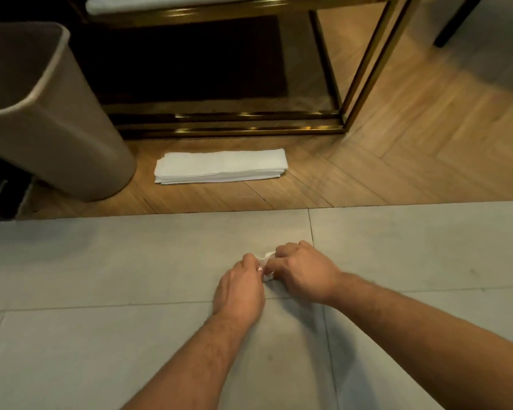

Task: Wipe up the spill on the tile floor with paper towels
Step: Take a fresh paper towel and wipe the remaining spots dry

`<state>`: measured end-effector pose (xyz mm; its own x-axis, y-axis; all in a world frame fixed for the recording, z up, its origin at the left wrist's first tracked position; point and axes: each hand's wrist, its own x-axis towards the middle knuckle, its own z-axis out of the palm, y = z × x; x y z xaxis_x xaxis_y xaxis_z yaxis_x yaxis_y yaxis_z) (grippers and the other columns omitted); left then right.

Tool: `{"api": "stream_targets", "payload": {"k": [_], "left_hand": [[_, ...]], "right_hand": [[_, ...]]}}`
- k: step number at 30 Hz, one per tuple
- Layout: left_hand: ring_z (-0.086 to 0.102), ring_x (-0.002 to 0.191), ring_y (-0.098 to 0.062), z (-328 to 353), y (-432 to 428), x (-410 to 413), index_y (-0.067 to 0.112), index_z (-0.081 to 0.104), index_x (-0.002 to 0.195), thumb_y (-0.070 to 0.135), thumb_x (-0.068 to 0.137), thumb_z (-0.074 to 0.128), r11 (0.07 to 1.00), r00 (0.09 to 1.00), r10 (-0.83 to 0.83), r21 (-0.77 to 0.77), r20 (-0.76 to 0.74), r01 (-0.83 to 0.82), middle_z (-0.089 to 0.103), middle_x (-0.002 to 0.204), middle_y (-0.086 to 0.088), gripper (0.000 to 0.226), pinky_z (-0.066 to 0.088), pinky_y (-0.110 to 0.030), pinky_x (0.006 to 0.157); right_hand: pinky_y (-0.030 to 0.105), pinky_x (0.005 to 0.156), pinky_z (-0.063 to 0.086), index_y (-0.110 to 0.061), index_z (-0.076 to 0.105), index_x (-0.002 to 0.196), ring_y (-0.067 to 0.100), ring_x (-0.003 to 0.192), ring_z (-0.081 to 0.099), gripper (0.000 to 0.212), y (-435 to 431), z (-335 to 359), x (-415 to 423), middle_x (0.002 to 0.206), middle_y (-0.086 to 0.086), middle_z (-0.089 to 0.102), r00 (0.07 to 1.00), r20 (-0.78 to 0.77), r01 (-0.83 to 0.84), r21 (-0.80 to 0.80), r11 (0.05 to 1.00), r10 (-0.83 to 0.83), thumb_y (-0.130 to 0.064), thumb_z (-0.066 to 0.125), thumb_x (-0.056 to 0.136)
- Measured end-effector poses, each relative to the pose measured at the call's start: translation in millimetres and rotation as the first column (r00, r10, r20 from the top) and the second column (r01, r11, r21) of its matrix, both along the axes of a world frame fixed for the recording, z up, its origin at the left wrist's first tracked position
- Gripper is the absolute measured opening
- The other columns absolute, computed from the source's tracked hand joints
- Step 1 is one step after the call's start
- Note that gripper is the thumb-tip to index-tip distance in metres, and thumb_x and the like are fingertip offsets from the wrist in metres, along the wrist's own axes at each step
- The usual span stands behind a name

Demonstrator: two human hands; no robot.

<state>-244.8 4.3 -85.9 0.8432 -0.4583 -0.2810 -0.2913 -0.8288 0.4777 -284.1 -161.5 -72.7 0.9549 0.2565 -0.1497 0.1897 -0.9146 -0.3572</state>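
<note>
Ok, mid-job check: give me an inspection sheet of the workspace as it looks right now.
Surface: grey tile floor in front, meeting wood-look flooring beyond; no puddle visible on the tiles.
Job's things: crumpled paper towel bunched between both hands, mostly hidden; folded stack of paper towels on the wood-look flooring.
Clutter: nothing seen.
Hands: left hand and right hand both pinch the crumpled paper towel low over the tiles.
Cables: nothing seen.
Surroundings: grey bin at left; gold-framed stand behind the stack.
</note>
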Motion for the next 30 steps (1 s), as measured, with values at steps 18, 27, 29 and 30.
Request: {"api": "stream_targets", "payload": {"k": [18, 27, 29, 30], "left_hand": [[0.053, 0.096, -0.023, 6, -45, -31, 0.017, 0.070, 0.108, 0.028, 0.094, 0.060, 0.960, 0.952, -0.272, -0.035, 0.143, 0.279, 0.055, 0.097, -0.005, 0.021, 0.047, -0.036, 0.082], [0.047, 0.105, -0.024, 10, -101, -9, 0.015, 0.065, 0.110, 0.029, 0.099, 0.048, 0.906, 0.880, -0.406, -0.015, 0.248, 0.422, 0.054, 0.110, -0.006, 0.024, 0.045, -0.039, 0.085], [0.046, 0.107, -0.024, 3, -91, -12, 0.014, 0.061, 0.117, 0.020, 0.099, 0.048, 0.879, 0.851, -0.468, 0.031, 0.239, 0.475, 0.056, 0.117, -0.008, 0.023, 0.043, -0.037, 0.087], [0.046, 0.107, -0.024, 0, -84, -12, 0.013, 0.059, 0.118, 0.016, 0.098, 0.048, 0.873, 0.845, -0.479, 0.032, 0.238, 0.486, 0.056, 0.119, -0.009, 0.024, 0.043, -0.037, 0.087]], "right_hand": [[0.047, 0.074, 0.048, -0.012, 0.066, 0.111, 0.035, 0.093, 0.055, 0.021, -31, 6, -61, 0.102, 0.015, 0.059, 0.976, 0.040, 0.218, -0.087, 0.972, -0.215, -0.019, 0.062, 0.091], [0.041, 0.075, 0.048, -0.012, 0.063, 0.103, 0.032, 0.095, 0.054, 0.014, -60, 7, -39, 0.105, 0.012, 0.056, 0.849, 0.034, 0.528, -0.066, 0.847, -0.527, -0.011, 0.062, 0.089], [0.040, 0.078, 0.048, -0.015, 0.062, 0.109, 0.031, 0.097, 0.055, 0.019, -55, 3, -41, 0.108, 0.011, 0.058, 0.812, -0.007, 0.584, -0.001, 0.812, -0.584, -0.010, 0.058, 0.091], [0.039, 0.079, 0.048, -0.015, 0.062, 0.112, 0.029, 0.096, 0.056, 0.022, -51, 1, -42, 0.108, 0.010, 0.058, 0.800, -0.024, 0.600, 0.025, 0.800, -0.599, -0.009, 0.058, 0.091]]}}
